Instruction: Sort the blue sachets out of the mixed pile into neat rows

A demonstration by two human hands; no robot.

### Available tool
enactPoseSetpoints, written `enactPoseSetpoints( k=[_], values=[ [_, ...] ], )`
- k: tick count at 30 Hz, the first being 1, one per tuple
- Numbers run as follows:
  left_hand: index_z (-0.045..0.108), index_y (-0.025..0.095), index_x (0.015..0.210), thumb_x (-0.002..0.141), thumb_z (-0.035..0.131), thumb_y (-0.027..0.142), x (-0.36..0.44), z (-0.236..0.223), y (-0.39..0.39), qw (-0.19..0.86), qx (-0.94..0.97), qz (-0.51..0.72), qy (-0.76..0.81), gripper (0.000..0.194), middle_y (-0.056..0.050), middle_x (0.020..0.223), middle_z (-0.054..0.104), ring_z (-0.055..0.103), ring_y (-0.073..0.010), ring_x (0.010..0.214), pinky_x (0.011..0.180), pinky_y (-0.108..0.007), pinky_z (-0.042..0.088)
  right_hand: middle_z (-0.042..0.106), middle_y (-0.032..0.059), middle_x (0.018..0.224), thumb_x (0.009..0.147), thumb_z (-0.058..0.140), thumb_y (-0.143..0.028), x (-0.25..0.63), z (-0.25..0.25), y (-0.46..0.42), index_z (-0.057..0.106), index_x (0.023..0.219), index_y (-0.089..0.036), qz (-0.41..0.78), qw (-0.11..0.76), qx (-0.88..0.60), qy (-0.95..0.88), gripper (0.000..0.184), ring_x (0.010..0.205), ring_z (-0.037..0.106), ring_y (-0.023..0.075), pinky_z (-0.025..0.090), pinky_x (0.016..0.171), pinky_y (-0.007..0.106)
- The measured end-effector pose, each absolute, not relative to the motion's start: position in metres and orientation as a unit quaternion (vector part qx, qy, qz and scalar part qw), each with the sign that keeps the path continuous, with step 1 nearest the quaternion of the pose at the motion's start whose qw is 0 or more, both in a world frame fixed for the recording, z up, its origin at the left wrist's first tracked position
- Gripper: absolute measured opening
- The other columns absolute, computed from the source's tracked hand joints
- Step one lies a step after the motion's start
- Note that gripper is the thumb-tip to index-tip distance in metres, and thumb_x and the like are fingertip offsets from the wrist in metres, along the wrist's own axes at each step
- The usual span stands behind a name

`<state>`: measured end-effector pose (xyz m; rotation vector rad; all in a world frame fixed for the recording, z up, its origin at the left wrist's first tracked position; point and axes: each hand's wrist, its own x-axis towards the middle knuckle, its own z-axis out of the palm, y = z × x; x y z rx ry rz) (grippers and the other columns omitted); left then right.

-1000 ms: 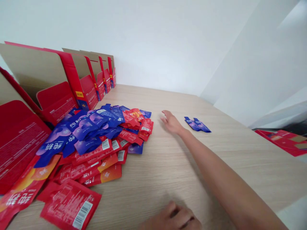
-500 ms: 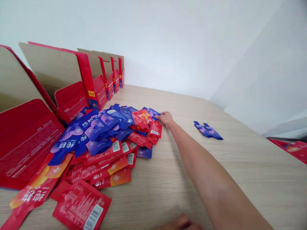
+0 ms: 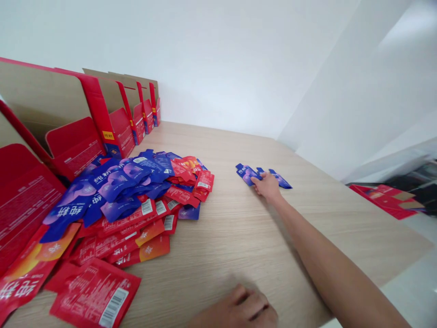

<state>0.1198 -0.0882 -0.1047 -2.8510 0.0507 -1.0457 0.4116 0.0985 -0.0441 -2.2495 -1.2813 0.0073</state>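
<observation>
My right hand pinches the lower edge of a blue-purple sachet and holds it low at the table, left of two more blue sachets partly covered by my fingers. At the bottom edge my left hand rests on the wood, its fingers curled in and nothing seen in them. To the left spreads a heap of flat sachets: blue ones mostly on top, red and orange ones below and in front. One red sachet with a barcode lies nearest me.
Open red cartons with brown insides stand in a row along the left, behind the heap. The light wood table reaches a white wall at the back. Beyond its right edge are red printed packs and dark blurred items.
My right hand has taken a blue sachet from the heap's far right end and carried it right, beside the two lying apart. The view has turned right; more of my left hand shows.
</observation>
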Motion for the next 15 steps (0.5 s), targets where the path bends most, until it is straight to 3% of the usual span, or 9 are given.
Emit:
enactPoseSetpoints(
  k=[4, 7, 11, 15],
  values=[
    [0.060, 0.018, 0.099, 0.103, 0.066, 0.026, 0.122, -0.109, -0.091, 0.067, -0.943, -0.325, 0.012, 0.011, 0.002, 0.096, 0.064, 0.057, -0.0129, 0.090, 0.073, -0.029, 0.037, 0.072, 0.0280, 0.125, 0.096, 0.060, -0.044, 0.423, -0.040, 0.064, 0.062, 0.134, -0.008, -0.076, 0.252, -0.817, -0.512, 0.052, 0.118, 0.068, 0.0413, 0.051, 0.103, 0.055],
    [0.059, 0.019, 0.100, 0.102, 0.066, 0.026, 0.122, -0.110, -0.092, 0.070, -0.946, -0.316, 0.013, 0.011, 0.003, 0.096, 0.064, 0.058, -0.0132, 0.091, 0.073, -0.029, 0.037, 0.065, 0.0262, 0.141, 0.099, 0.057, -0.042, 0.419, -0.043, 0.055, 0.062, 0.139, -0.009, -0.125, 0.221, -0.736, -0.627, 0.052, 0.138, 0.056, 0.0400, 0.041, 0.118, 0.055],
    [0.060, 0.017, 0.096, 0.101, 0.069, 0.025, 0.121, -0.106, -0.092, 0.054, -0.941, -0.335, 0.005, 0.013, 0.003, 0.095, 0.063, 0.058, -0.0124, 0.090, 0.071, -0.029, 0.038, 0.067, 0.0201, 0.143, 0.102, 0.054, -0.039, 0.413, -0.054, 0.066, 0.070, 0.133, -0.011, -0.098, 0.162, -0.673, -0.715, 0.045, 0.138, 0.059, 0.0308, 0.042, 0.121, 0.044],
    [0.063, 0.015, 0.094, 0.104, 0.064, 0.024, 0.121, -0.100, -0.091, 0.044, -0.918, -0.394, -0.006, 0.013, 0.003, 0.097, 0.064, 0.057, -0.0111, 0.090, 0.072, -0.028, 0.039, 0.068, 0.0190, 0.142, 0.104, 0.044, -0.026, 0.420, -0.060, 0.083, 0.073, 0.129, -0.012, -0.089, 0.142, -0.674, -0.720, 0.041, 0.138, 0.060, 0.0293, 0.043, 0.121, 0.046]
  ],
)
